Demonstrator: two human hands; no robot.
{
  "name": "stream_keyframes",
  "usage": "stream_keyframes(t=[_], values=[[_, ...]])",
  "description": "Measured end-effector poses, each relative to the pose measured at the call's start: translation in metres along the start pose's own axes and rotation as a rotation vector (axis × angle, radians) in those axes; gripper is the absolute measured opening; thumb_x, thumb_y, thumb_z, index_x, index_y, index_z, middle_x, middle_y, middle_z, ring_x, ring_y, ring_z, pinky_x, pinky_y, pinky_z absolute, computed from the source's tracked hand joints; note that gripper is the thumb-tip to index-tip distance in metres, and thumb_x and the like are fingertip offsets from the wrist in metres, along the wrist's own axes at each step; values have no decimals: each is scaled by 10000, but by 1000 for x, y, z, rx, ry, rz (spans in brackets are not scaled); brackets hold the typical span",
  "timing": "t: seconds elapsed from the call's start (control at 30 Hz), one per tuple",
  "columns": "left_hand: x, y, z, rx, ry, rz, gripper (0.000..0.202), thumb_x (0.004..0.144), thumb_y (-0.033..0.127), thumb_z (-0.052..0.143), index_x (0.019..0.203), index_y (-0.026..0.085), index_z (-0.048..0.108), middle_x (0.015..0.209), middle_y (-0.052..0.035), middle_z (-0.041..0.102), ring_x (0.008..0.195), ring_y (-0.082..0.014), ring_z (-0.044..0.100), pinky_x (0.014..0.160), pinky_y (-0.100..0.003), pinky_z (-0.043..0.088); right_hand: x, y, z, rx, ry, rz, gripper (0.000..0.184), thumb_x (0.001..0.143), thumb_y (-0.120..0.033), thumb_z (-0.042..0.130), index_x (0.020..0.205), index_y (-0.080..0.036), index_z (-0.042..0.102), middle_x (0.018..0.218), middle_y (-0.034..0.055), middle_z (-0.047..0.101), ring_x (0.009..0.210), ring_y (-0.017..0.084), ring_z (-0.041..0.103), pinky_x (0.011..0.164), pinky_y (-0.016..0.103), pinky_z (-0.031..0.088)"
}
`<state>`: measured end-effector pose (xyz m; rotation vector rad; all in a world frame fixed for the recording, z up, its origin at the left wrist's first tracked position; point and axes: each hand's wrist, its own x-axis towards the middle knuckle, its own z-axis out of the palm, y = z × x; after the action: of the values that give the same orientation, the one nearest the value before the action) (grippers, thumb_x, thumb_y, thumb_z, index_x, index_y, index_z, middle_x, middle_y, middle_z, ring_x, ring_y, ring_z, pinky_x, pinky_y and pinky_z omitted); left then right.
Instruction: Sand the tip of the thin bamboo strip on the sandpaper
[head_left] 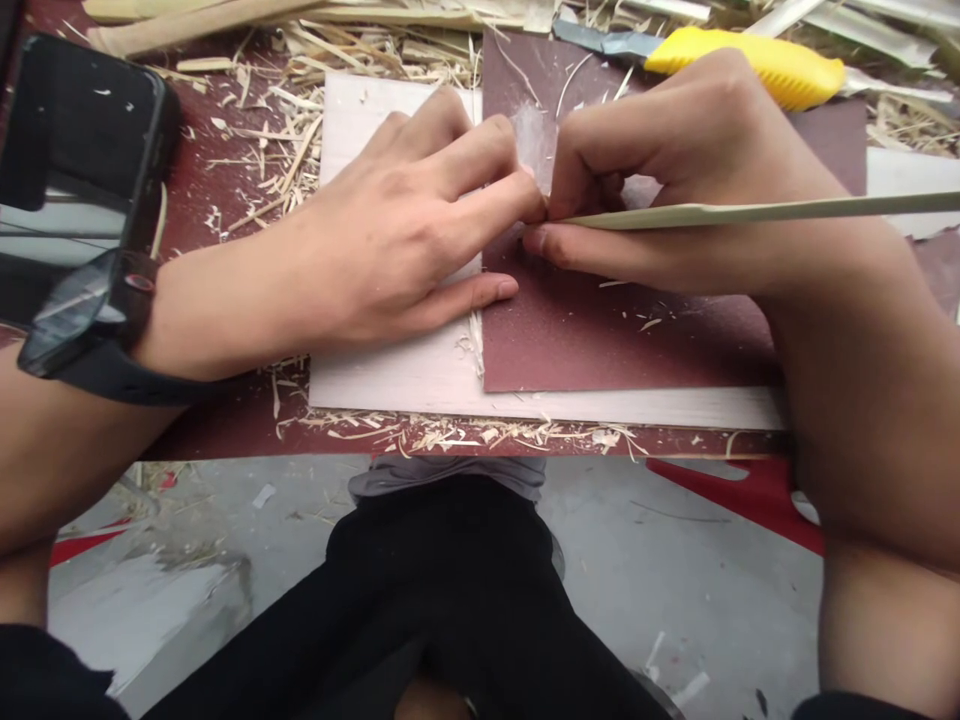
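A thin pale bamboo strip (765, 211) runs from the right edge to the middle of the table. My right hand (675, 180) is closed round its left end, pinching it against a dark red sheet of sandpaper (622, 330). My left hand (390, 230) lies flat with fingers stretched out, its fingertips pressing on the strip's tip beside my right fingers. The sandpaper lies on a white board (420, 370). A whitish worn patch shows on the sandpaper just above the fingertips.
A yellow utility knife (757, 62) lies at the back right. A black phone (75, 130) sits at the left, and I wear a dark watch (90, 320) on my left wrist. Bamboo shavings and strips (300, 60) litter the red table.
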<state>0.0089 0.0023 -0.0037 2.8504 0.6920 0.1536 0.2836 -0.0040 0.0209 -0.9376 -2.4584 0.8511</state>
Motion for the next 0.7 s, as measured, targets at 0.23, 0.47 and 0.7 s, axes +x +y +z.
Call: stream_keyframes(t=[0.23,0.47,0.7], values=[[4,-2,1,-9,-36,-47,677,1113,691,439,1652,285,498,1706,-151,505,1592,-492,491,1281,-811,473,-2,-1,-2,-29,-9,-8,306,1030,-222,715,791,-151,537,729,-52,472,725,-3,356,622,282,244],[7,0,-2,-17,-74,-110,700,1086,708,458,1660,309,498,1742,-136,479,1618,-518,467,1296,-821,435,-4,-5,-2,-110,-40,12,286,1055,-162,657,828,-125,487,798,-58,437,766,-20,321,670,239,223],[7,1,-4,-8,-88,-72,728,1113,698,431,1677,240,474,1749,-185,449,1631,-552,450,1287,-855,434,-7,-8,-4,-124,-50,-5,273,1071,-160,631,850,-128,475,833,-61,451,788,-23,336,707,241,223]])
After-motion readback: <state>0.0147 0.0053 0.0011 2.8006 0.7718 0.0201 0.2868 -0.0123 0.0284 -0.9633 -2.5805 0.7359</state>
